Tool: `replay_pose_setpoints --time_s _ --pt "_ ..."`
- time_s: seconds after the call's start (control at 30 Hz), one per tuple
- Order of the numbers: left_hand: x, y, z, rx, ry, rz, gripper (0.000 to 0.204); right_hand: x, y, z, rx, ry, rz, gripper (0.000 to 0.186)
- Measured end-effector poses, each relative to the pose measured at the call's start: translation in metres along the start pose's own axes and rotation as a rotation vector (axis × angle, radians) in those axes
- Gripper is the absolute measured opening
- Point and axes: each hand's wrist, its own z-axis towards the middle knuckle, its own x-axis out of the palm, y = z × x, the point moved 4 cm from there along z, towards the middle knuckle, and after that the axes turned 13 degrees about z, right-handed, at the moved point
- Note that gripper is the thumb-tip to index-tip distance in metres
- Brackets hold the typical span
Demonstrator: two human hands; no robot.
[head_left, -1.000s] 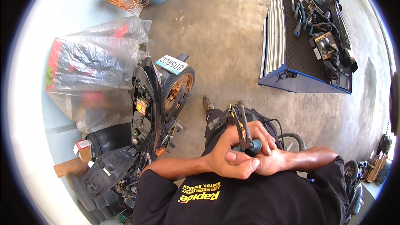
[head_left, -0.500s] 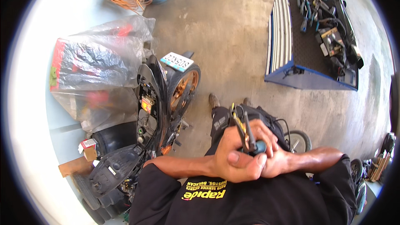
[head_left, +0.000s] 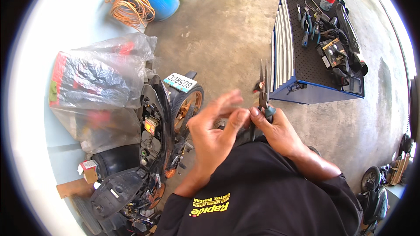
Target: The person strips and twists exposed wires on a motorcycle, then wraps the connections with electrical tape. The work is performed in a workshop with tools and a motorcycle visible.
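My right hand (head_left: 282, 135) grips long-nose pliers (head_left: 264, 97) by their teal-and-black handles, with the jaws pointing upward. A small red-and-black object (head_left: 257, 86) with a copper-coloured part shows at the jaws, too small to name. My left hand (head_left: 214, 131) is raised just left of the pliers, open, its fingers apart and blurred by motion, its thumb near the handles.
A partly stripped motorcycle (head_left: 151, 140) stands at my left. Beyond it are plastic-covered items (head_left: 96, 83), orange hose coils (head_left: 131, 8) and a blue drum (head_left: 159, 0). A tool cabinet (head_left: 288, 91) with several tools stands front right. Another motorcycle (head_left: 374, 196) is at lower right.
My hands have separated from their clasp low at my waist. The pliers have moved slightly right and up in my right hand, and my left hand has let go and opened.
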Motion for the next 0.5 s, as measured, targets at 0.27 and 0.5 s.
replay_pose_setpoints --time_s 0.27,0.5 --pt "0.03 -0.008 0.01 0.172 -0.196 0.046 0.028 -0.007 0.002 -0.002 -0.196 -0.085 -0.244 0.038" --pt "0.048 -0.007 0.006 0.103 -0.352 -0.034 0.015 -0.01 0.032 -0.01 -0.149 -0.108 -0.414 0.023"
